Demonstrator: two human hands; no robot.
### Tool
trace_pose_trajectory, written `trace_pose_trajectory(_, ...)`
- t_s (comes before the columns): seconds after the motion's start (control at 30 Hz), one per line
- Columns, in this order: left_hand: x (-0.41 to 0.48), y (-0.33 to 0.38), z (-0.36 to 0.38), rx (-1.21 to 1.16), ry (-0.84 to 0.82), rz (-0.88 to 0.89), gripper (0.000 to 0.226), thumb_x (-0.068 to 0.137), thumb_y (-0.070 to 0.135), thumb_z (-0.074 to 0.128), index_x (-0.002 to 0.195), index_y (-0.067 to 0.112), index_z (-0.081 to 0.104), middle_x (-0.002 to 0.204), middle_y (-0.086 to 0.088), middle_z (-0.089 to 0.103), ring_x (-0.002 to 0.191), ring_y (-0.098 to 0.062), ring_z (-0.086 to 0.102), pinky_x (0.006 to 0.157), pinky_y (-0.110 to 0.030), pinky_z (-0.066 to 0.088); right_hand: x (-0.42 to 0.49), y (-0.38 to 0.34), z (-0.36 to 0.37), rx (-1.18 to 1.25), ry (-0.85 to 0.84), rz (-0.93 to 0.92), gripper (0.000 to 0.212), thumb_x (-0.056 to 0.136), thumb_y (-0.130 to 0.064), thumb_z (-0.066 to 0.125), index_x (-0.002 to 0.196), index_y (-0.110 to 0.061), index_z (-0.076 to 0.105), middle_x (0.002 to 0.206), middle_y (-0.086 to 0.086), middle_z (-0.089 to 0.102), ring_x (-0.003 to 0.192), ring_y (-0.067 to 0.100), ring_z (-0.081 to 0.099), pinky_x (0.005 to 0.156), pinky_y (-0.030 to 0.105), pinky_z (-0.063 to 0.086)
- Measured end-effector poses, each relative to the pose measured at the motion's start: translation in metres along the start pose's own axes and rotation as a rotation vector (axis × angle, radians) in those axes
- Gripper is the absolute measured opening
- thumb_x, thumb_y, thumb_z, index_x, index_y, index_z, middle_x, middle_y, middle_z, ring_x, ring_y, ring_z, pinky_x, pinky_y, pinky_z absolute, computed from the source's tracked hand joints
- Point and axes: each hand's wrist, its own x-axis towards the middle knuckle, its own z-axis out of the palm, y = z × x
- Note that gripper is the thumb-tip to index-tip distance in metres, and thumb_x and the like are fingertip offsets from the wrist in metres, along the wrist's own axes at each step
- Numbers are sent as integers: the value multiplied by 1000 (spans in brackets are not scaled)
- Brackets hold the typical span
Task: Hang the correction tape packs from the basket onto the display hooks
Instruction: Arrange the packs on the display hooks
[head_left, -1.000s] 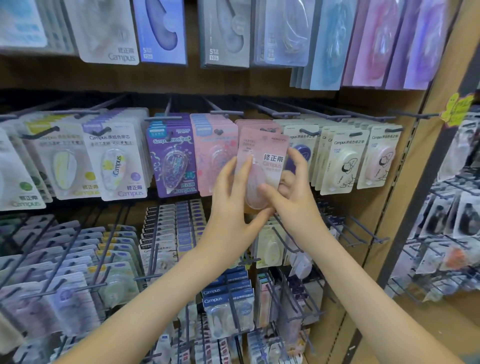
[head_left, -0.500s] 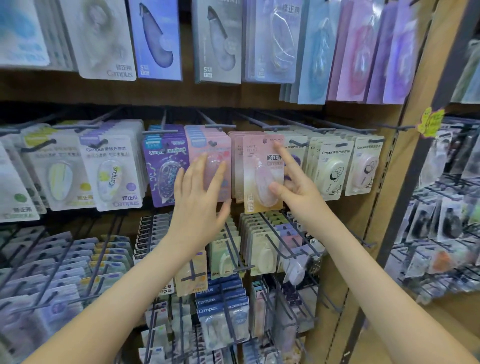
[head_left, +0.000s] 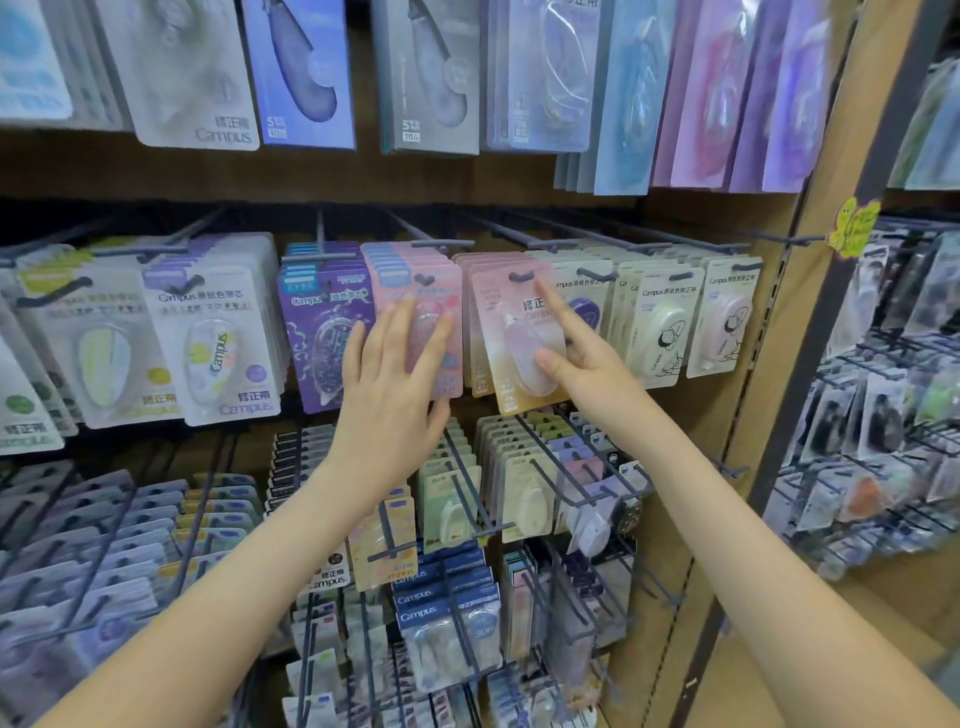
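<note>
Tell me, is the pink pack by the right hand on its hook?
On. The dark hook tip shows through the hole at the top of the pink pack, which hangs a bit crooked with the right hand touching it.

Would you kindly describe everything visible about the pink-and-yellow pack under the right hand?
The pack is a flat card fading from pink on top to yellow below, with printed characters and a clear blister over a pale dispenser. It hangs by its top slot at the front of a row, slightly tilted. The right hand touches it: forefinger on the upper card, thumb on the blister.
</note>
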Motion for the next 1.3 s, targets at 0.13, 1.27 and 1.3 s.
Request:
trace_pose_trajectory(0.13, 0, 5, 5, -42, 11, -8, 70, 83, 23, 62, 147, 12, 38, 151, -24, 29, 141, -35, 21, 116, -50, 9, 14, 2, 14, -111, 9, 23, 66, 102, -18, 45, 152, -40, 9, 154, -4, 33, 114, 6, 45, 112, 41, 35)
trace_pose_trajectory(1.27, -490, 638, 250, -615, -1714, -72, 45, 96, 17, 46, 141, 14, 43, 137, -10, 44, 128, -29, 45, 104, -37, 38, -721, 492, -68, -237, 275, 1424, 57, 79, -2, 45, 136, 6, 45, 124, 27, 55, 119, 44, 50, 103, 31, 28)
trace_pose_trajectory(1.3, -536, 645, 267, -595, -1780, -63, 46, 96, 15, 46, 142, 14, 42, 137, -10, 44, 127, -29, 45, 104, -37, 37, -754, 517, -42, -232, 264, 1483, 60, 76, -3, 46, 135, 9, 45, 121, 29, 56, 115, 47, 52, 100, 31, 28)
